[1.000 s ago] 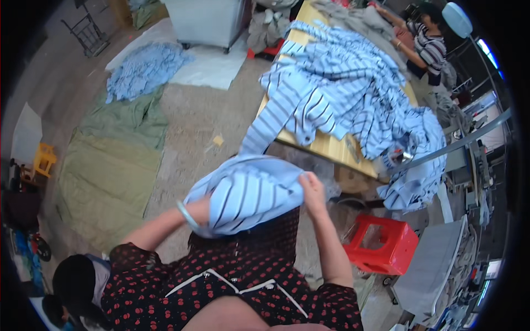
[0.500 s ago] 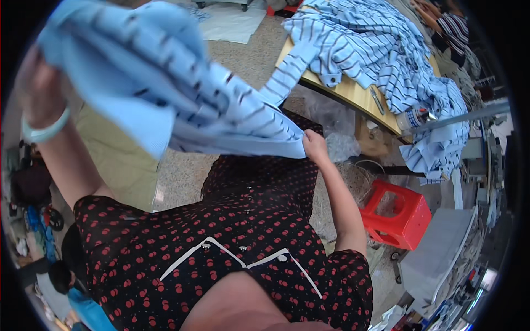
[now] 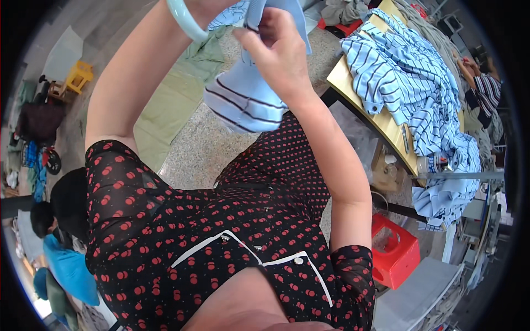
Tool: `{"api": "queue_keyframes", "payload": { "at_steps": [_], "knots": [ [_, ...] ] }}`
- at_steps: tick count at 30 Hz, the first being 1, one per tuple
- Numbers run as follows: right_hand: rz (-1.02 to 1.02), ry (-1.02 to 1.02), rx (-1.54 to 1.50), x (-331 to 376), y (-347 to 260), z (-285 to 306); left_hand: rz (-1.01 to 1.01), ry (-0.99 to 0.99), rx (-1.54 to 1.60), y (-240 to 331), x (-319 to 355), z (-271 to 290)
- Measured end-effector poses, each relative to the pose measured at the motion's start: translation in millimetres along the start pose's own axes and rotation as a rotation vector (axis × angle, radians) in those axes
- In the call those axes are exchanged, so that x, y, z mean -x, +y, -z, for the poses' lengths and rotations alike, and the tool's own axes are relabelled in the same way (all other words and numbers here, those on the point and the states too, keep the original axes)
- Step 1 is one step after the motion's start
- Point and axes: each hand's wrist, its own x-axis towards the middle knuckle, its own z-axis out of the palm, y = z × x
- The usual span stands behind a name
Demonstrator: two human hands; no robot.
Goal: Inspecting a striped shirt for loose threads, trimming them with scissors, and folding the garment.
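A light blue shirt with dark stripes [image 3: 245,105] hangs bunched in front of me, its lower part dangling over the floor. My right hand [image 3: 281,58] has its fingers curled round a plain blue edge of the shirt near the top of the view. Close beside it, my left hand [image 3: 212,6] is cut off by the upper rim, so its fingers do not show. A pale bracelet [image 3: 186,21] sits on my left wrist.
More striped shirts [image 3: 406,83] lie heaped on a wooden table [image 3: 345,80] at the right, with small scissors-like snips [image 3: 405,138] near its edge. Below stands a red plastic stool [image 3: 395,251]. Green cloth [image 3: 168,110] covers floor at left; people [image 3: 486,91] work nearby.
My hands have come together at the top of the view; before, they held the shirt stretched apart. The shirt now hangs bunched, and the table appears farther right.
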Motion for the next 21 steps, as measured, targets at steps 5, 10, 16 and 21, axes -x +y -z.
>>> {"api": "queue_keyframes", "payload": {
  "at_steps": [5,10,16,21],
  "knots": [
    [0.494,0.549,0.354,-30,38,7,0.306,-0.056,0.402,20,6,31],
    [0.106,0.154,0.656,-43,71,12,0.114,0.037,0.138,4,7,66],
    [-0.022,0.011,1.096,-48,148,35,-0.03,0.456,-0.702,-64,9,180],
    [0.247,0.276,1.278,-107,56,124,-0.005,0.548,-0.655,-34,13,200]
  ]
}}
